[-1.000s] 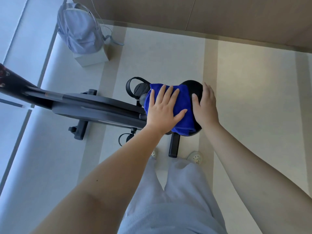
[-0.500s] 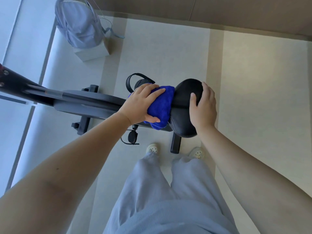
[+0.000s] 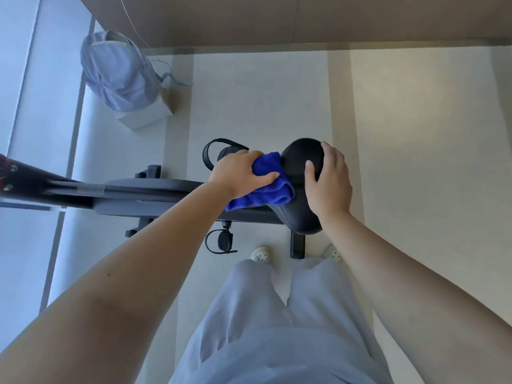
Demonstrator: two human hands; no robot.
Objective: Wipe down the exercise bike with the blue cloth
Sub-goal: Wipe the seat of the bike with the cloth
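Left hand (image 3: pixel 238 173) gripped the bunched blue cloth (image 3: pixel 266 187) at the front of the black saddle (image 3: pixel 300 173) of the exercise bike (image 3: pixel 144 192). Right hand (image 3: pixel 329 181) lay flat on the saddle's rear, fingers spread, holding nothing. Pedals with straps (image 3: pixel 220 241) flanked the frame. A pale backpack (image 3: pixel 119 73) sat on a white box (image 3: pixel 146 117) by the wall, well apart.

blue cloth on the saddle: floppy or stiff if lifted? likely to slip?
Probably floppy: the blue cloth is bunched in soft folds under the left hand. Likely light, since it crumples easily. It may slide on the smooth black saddle, which the right hand rests on.
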